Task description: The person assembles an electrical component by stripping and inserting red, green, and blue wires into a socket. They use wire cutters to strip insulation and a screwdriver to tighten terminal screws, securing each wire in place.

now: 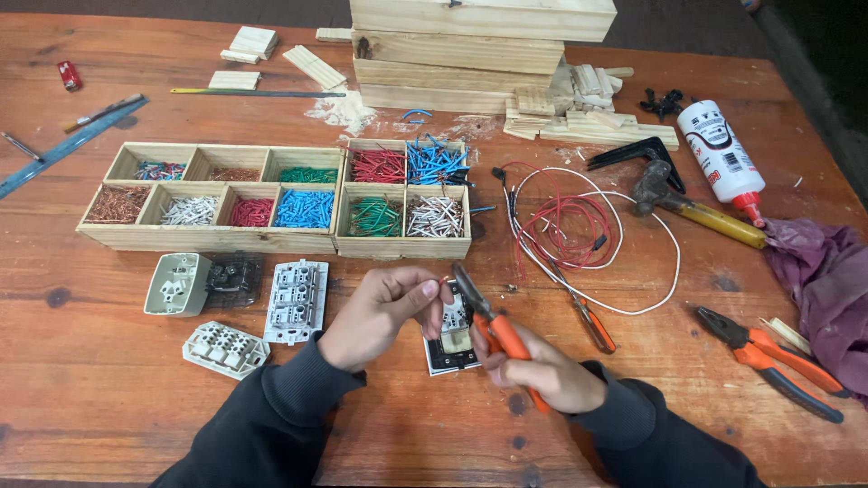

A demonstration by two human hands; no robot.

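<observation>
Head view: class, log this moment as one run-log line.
left hand: pinches short wire | right hand: grips orange-handled cutters | below: switch module on table

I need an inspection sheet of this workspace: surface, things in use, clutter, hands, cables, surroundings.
Surface: wooden table, sawdust near the planks.
Things in use: orange-handled cutters at a short wire piece; socket module under the hands.
Clutter: sorting trays of coloured wire bits, socket parts, hammer, glue bottle, orange pliers, purple cloth, ruler.
Hands: left hand pinches the wire piece; right hand grips the cutters.
Cables: red and white wire coil, loose.
Surroundings: stacked planks; dark floor beyond.
</observation>
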